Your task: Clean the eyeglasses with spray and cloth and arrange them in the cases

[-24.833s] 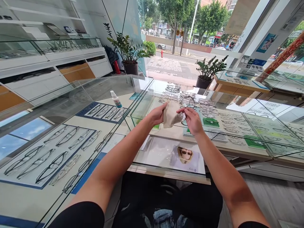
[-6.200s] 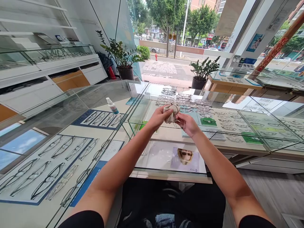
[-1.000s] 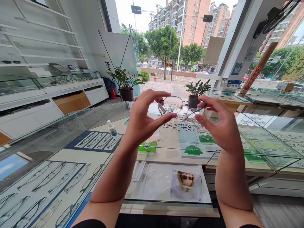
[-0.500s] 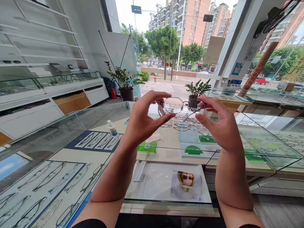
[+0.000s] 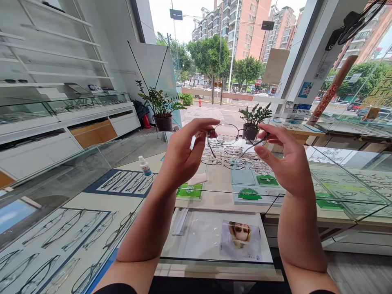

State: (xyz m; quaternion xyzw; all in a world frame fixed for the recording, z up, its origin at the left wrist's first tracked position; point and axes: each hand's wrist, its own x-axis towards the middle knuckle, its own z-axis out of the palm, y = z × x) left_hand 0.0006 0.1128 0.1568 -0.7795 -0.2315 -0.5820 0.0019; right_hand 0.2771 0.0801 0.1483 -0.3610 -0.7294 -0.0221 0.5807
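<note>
Your half-curled left hand [image 5: 187,151] and right hand [image 5: 286,157] grip the glasses [image 5: 243,131] at nine and three o'clock; slackening could drop them.

The eyeglasses [image 5: 238,132] look metal-rimmed, with clear, glossy lenses [image 5: 226,134]. Below them, the cloth [image 5: 198,179] is matt and soft-looking, the counter [image 5: 211,201] smooth, reflective glass, the leaflet [image 5: 241,237] shiny paper. Left of them, the spray bottle [image 5: 145,166] looks like smooth plastic.

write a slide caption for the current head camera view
Left hand and right hand hold up thin-rimmed round eyeglasses by their outer ends above a glass-topped display counter.
</note>
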